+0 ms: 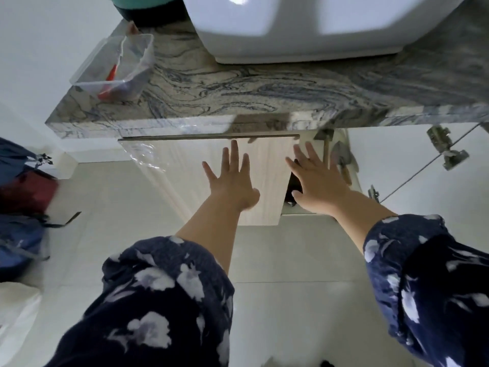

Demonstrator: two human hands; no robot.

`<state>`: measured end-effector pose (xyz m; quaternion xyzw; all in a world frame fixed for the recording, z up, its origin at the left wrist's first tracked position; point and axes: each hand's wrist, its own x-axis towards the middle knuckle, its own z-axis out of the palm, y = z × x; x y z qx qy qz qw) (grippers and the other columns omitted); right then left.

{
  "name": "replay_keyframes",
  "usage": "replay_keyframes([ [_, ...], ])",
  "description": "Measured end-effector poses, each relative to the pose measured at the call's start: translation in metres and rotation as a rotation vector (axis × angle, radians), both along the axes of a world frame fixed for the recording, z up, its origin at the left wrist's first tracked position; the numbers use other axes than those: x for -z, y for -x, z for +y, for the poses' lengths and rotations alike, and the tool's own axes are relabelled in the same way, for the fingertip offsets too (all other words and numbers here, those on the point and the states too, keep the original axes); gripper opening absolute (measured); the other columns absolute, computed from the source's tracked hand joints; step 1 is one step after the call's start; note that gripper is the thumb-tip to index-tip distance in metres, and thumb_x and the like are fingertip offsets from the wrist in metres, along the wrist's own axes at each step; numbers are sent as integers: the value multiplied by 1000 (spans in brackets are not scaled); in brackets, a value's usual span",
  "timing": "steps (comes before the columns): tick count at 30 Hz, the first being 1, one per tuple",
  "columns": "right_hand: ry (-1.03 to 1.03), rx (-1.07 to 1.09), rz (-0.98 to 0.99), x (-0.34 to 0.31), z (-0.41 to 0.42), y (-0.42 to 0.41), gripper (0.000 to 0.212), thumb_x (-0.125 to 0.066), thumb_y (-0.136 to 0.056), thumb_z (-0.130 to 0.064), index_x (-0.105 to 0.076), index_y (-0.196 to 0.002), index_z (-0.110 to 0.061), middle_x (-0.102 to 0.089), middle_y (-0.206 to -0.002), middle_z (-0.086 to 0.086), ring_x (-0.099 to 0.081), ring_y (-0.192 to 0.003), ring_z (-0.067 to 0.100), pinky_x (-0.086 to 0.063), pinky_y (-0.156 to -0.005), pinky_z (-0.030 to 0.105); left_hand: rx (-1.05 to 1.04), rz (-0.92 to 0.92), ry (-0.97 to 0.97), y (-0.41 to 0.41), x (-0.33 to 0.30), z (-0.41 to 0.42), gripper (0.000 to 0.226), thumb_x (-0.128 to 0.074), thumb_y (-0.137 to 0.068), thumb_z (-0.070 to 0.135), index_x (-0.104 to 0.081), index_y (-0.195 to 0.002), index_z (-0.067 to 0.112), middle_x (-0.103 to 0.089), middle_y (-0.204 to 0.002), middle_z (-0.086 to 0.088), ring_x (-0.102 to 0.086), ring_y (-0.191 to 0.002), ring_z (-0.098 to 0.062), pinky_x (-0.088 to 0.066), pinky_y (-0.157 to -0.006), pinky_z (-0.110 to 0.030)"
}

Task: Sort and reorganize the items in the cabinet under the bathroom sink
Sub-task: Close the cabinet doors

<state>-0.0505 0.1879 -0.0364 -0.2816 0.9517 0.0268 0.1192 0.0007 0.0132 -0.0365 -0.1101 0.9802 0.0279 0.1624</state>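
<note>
Under the marbled countertop (238, 99) the cabinet has a pale wood left door (267, 181) that looks closed, and a white right door (412, 165) swung wide open, hinges showing. My left hand (232, 181) is stretched out flat with fingers spread in front of the left door; whether it touches I cannot tell. My right hand (315, 178) reaches with straight spread fingers at the dark opening of the cabinet (295, 185). Inside, a trowel (344, 160) leans at the right; other contents are hidden.
A white basin (304, 27) sits on the countertop. At the counter's left end is a clear plastic box (116, 67) holding a red-handled item. Blue and red bags (21, 207) lie on the tiled floor at left, with something white (16, 321) below them.
</note>
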Motion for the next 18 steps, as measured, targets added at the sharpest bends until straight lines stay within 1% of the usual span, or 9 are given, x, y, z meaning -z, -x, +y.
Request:
replay_keyframes([
  [1, -10, 34, -41, -1, 19, -5, 71, -44, -96, -35, -1, -153, -27, 18, -160, -1, 23, -145, 20, 8, -115, 55, 62, -28, -21, -3, 1, 15, 75, -41, -95, 38, 3, -153, 20, 31, -155, -5, 26, -144, -23, 8, -113, -64],
  [3, -4, 112, -105, -6, 60, -17, 65, -43, -97, -33, -8, -153, -29, 14, -161, 0, 20, -146, 20, 4, -117, 54, 180, -67, -92, -6, 0, 48, 65, -40, -98, 35, -9, -153, 22, 20, -160, -3, 22, -146, -22, 6, -115, -61],
  [6, -23, 246, -127, -19, 123, -38, 64, -42, -98, -32, -8, -153, -30, 18, -160, 2, 22, -146, 20, 4, -118, 54, 307, -72, -214, -5, -10, 100, 57, -40, -99, 30, -20, -152, 24, 2, -162, 1, 14, -148, -19, 4, -116, -57],
  [8, -60, 333, -109, -31, 167, -54, 64, -40, -98, -35, -7, -153, -29, 20, -159, 3, 22, -146, 21, 3, -117, 55, 385, -71, -261, -4, -18, 139, 55, -40, -98, 27, -24, -151, 24, -4, -162, 1, 11, -148, -19, 3, -116, -57],
  [10, -97, 420, -89, -43, 210, -71, 62, -36, -99, -39, -6, -153, -28, 20, -159, 4, 22, -146, 22, 2, -116, 55, 466, -73, -277, -4, -27, 181, 55, -39, -98, 26, -24, -151, 22, -5, -162, 0, 10, -148, -19, 3, -116, -57],
  [13, -126, 554, -68, -56, 273, -97, 66, -36, -98, -42, -3, -153, -26, 19, -159, 4, 21, -146, 21, -1, -118, 54, 587, -61, -265, -3, -39, 250, 54, -34, -101, 30, -19, -152, 21, 0, -162, 3, 10, -148, -17, -1, -117, -58],
  [16, -150, 679, -76, -64, 330, -120, 70, -36, -98, -44, 1, -153, -22, 17, -160, 3, 17, -147, 21, -6, -118, 54, 692, -32, -298, -8, -47, 319, 57, -32, -101, 33, -13, -153, 21, 5, -162, 3, 10, -148, -16, -1, -118, -56],
  [18, -151, 746, -96, -68, 361, -135, 72, -37, -98, -43, 2, -153, -17, 17, -160, 4, 16, -147, 21, -7, -116, 56, 747, -16, -331, -13, -48, 359, 58, -32, -102, 36, -9, -154, 22, 9, -161, 4, 11, -148, -16, 1, -118, -55],
])
